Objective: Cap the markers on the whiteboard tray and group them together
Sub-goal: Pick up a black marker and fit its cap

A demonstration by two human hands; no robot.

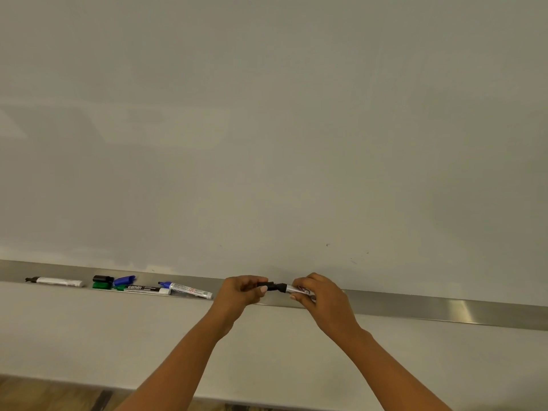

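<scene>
My right hand [321,295] grips a black marker [292,289] by its white barrel, just above the metal whiteboard tray [444,308]. My left hand [241,292] pinches a black cap [267,284] right at the marker's tip; cap and tip meet between my hands. On the tray to the left lie an uncapped blue marker [186,290], an uncapped green marker [145,289], and farther left an uncapped black marker [55,281]. Loose caps sit beside them: black [103,278], green [101,285] and blue [124,280].
The blank whiteboard [267,129] fills the view above the tray. Below the tray runs a pale wall panel [89,330], with wooden floor [44,396] at the bottom left. The tray stretches bare to the right of my hands.
</scene>
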